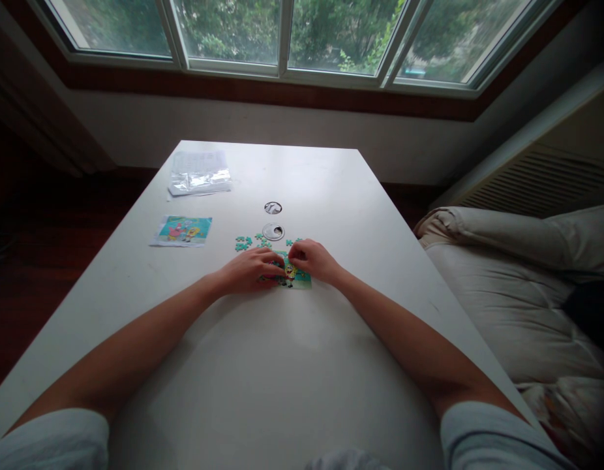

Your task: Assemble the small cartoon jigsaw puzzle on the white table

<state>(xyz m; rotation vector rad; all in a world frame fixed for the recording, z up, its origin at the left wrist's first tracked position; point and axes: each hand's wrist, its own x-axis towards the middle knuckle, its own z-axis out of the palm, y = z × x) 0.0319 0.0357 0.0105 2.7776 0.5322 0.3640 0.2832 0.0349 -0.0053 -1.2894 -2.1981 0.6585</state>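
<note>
A partly assembled jigsaw puzzle (302, 282) with a yellow cartoon figure lies on the white table, between my two hands. My left hand (256, 269) rests over its left side, fingers stretched across the picture and hiding part of it. At the puzzle's upper right, my right hand (309, 257) has its thumb and fingertips pinched together. Whatever is between those fingertips is too small and covered to make out. Several loose green puzzle pieces (243, 243) are scattered just beyond my left hand, and a few more puzzle pieces (289, 242) sit by my right fingers.
Two round, shiny items (273, 232) (273, 207) lie beyond the pieces. A cartoon picture sheet (182, 231) is at the left, with a clear plastic bag (200, 173) behind it. The white table (282, 365) stands before a window; a cushioned seat (507, 294) is at the right.
</note>
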